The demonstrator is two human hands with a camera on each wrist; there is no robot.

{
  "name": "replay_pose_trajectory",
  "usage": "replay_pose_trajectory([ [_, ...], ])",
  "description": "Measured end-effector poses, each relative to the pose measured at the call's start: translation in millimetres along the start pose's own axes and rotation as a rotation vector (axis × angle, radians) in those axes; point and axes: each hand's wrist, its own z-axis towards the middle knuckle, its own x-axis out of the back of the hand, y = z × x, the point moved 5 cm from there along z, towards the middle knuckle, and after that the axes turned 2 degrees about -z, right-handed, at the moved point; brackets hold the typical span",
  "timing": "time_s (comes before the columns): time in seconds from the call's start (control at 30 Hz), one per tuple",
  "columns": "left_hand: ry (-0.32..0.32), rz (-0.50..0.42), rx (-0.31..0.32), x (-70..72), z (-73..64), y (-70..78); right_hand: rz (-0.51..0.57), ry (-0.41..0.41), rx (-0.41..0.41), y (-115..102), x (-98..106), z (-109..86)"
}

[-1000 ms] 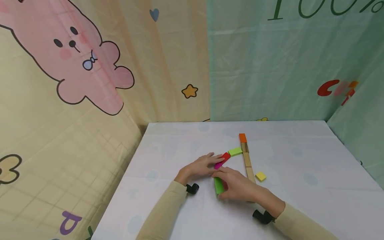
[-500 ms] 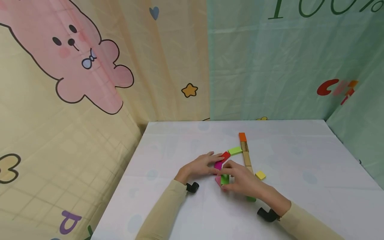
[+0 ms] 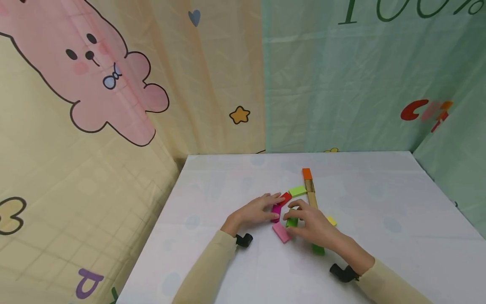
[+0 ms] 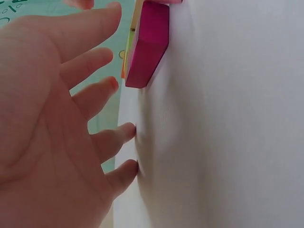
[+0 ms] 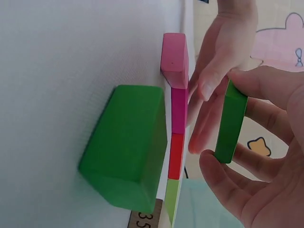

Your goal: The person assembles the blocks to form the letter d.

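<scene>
My right hand (image 3: 317, 228) pinches a small green block (image 5: 231, 124) by its two ends, between thumb and fingertips, raised above the table. Beside it on the left lies a pink block (image 3: 281, 232), angled on the cloth. My left hand (image 3: 255, 211) is spread with loose fingers around a magenta block (image 4: 153, 43) and, in the head view, its fingertips reach the red block (image 3: 286, 198). A lime block (image 3: 298, 191) continues this bent row up to a column of wooden blocks (image 3: 312, 200), partly hidden by my right hand.
An orange block (image 3: 307, 173) caps the column's far end. Another green block (image 3: 318, 250) sits at its near end, below my right wrist. A yellow block (image 3: 332, 221) lies just right of the column. White cloth (image 3: 212, 185) covers the table; printed curtains stand behind.
My right hand has carried the green block up and to the right, away from the pink block, which is uncovered now. My left hand has stayed nearly still.
</scene>
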Motion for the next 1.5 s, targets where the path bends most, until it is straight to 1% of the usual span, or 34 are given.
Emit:
replay_pose_trajectory([
  [0.13, 0.013, -0.017, -0.013, -2.1, -4.9, 5.7, 0.003, 0.016, 0.010, 4, 1, -2.5],
  [0.27, 0.016, -0.021, -0.011, -5.3, -9.0, 11.4, 0.010, 0.009, -0.016, 7, -1, -3.9],
  [0.4, 0.012, -0.043, 0.020, -10.0, -13.8, 16.3, 0.003, -0.010, -0.065, 12, -5, -4.8],
  [0.5, 0.020, -0.055, 0.046, -12.9, -18.3, 19.8, -0.005, -0.016, -0.089, 15, -8, -5.4],
  [0.6, 0.032, -0.058, 0.063, -14.9, -22.2, 23.8, -0.010, -0.023, -0.092, 16, -9, -6.1],
  [0.7, 0.043, -0.063, 0.094, -18.3, -25.8, 25.6, -0.016, -0.044, -0.089, 16, -10, -7.0],
  [0.8, 0.053, -0.051, 0.122, -22.5, -28.6, 25.9, -0.025, -0.062, -0.086, 16, -12, -8.3],
  [0.9, 0.060, -0.028, 0.134, -25.3, -30.1, 25.9, -0.060, -0.076, -0.078, 15, -14, -9.1],
  [1.1, 0.093, 0.001, 0.115, -27.9, -28.5, 26.2, -0.152, -0.085, -0.037, 11, -15, -9.4],
  [1.2, 0.095, 0.029, 0.098, -29.9, -28.1, 26.6, -0.150, -0.096, -0.021, 10, -14, -10.3],
  [1.37, 0.081, 0.071, 0.074, -32.8, -29.9, 29.1, -0.131, -0.156, 0.002, 12, -14, -11.9],
  [1.5, 0.087, 0.086, 0.059, -32.7, -30.3, 30.6, -0.127, -0.194, 0.017, 12, -11, -12.6],
])
